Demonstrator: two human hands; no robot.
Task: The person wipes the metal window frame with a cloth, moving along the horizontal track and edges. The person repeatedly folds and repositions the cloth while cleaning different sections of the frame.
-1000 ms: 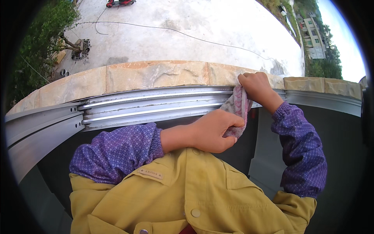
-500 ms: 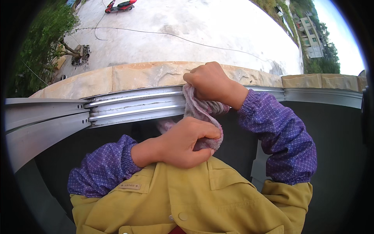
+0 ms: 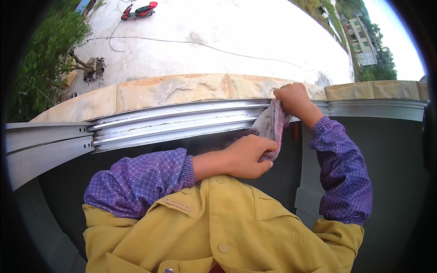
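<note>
A damp-looking greyish-pink cloth is stretched between my two hands. My right hand pinches its upper end over the silver metal window track, close to the stone sill. My left hand is closed on the cloth's lower end, nearer my body and below the track. Part of the cloth lies against the track's ribs; the fingertips of my right hand are partly hidden behind the hand. Dirt marks show along the track's grooves.
A rough tan stone sill runs beyond the track. Silver window frame parts stand at the left. Far below lie pale concrete ground, a red scooter, a long cable and a tree.
Both hands have moved right along the track with the cloth. The cloth is now pulled straighter between them, and more of the track's left part shows.
</note>
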